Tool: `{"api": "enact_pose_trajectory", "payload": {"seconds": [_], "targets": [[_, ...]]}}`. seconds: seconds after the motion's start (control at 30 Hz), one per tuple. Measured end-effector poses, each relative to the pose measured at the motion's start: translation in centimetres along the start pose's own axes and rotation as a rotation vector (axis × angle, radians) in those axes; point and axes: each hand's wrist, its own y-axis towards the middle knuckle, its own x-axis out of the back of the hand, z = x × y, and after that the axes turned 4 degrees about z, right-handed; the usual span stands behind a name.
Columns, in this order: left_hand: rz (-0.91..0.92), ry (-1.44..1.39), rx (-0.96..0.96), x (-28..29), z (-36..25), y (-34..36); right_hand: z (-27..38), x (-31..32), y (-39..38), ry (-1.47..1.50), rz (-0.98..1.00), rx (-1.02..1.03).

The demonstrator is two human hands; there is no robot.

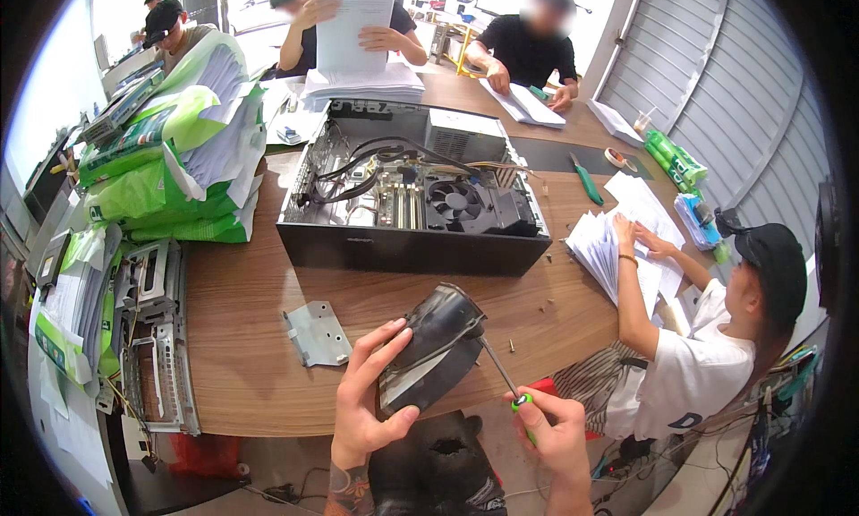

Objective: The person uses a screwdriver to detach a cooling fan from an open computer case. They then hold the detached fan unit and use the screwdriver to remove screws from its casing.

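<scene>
My left hand [367,409] grips a black curved plastic component [429,346] with a pale strip along one side. My right hand [555,426] is closed on a green-handled screwdriver [523,413], whose metal shaft reaches up to the component's right edge. Beyond them stands an open computer case [412,247] with cables, a black fan and a motherboard inside. A bent metal plate [318,332] lies left of my hands, and a small screw [512,346] rests on the wooden table [237,373].
Paper packs [161,185] and metal computer parts [157,337] crowd the left side. A co-worker [671,382] at the right handles loose papers [599,256]; other people sit along the far side. A green-handled knife [586,180] lies beyond the case's right side.
</scene>
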Motion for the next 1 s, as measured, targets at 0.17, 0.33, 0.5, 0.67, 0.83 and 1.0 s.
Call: {"api": "enact_pose_trajectory", "payload": {"seconds": [0.17,0.33,0.5,0.67,0.83,1.0], "targets": [[-0.003,0.016,-0.012,0.1,0.1,-0.1,-0.3,0.7,0.3,0.446,0.179,-0.301],[-0.026,0.0,0.037,-0.1,-0.3,-0.2,-0.2,-1.5,0.5,-0.32,-0.123,0.295],[-0.014,-0.016,0.026,0.0,-0.2,-0.3,-1.0,-1.0,0.7,-0.452,-0.148,0.402],[-0.001,0.008,0.002,0.2,0.1,-0.3,0.1,0.9,0.2,0.209,0.181,-0.089],[-0.002,0.009,0.012,0.0,-0.4,-0.1,0.2,1.3,0.6,0.624,0.36,-0.294],[-0.015,0.009,0.036,0.0,-0.2,-0.1,-0.5,-0.6,0.3,0.148,0.16,-0.069]]}}
